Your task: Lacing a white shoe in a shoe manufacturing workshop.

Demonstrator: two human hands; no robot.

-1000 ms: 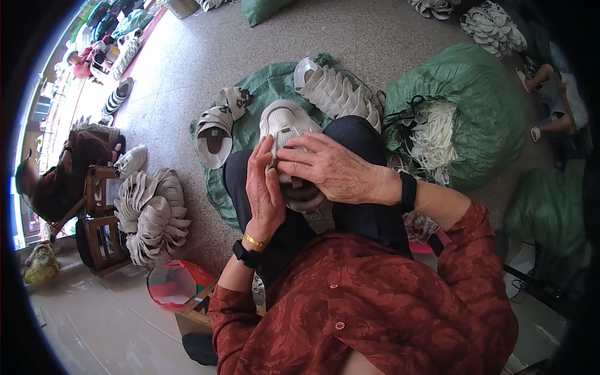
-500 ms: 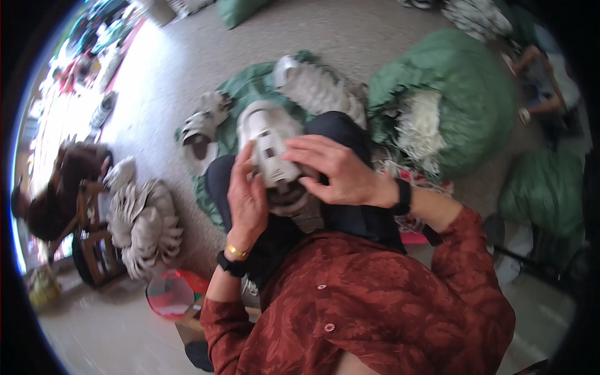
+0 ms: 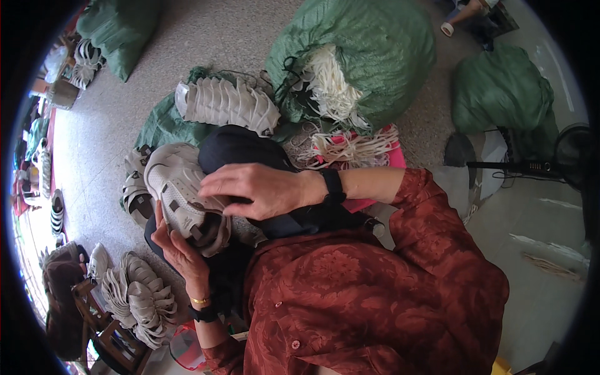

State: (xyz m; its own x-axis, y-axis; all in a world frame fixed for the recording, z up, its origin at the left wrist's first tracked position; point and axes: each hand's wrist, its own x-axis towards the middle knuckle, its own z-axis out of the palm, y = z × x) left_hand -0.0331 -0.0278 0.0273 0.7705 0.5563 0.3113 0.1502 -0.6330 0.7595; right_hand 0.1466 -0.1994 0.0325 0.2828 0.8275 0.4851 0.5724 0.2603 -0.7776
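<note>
Pale shoe upper cupped underneath by left hand, right hand spread flat on top.

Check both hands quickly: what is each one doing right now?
Left hand: closed around the underside of the white shoe upper, holding it.
Right hand: fingers spread, resting flat on top of the same upper.

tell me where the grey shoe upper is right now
In the head view it sits left of centre, over the person's dark-trousered knee: the grey shoe upper rests in the left hand, right hand laid across it.
</note>
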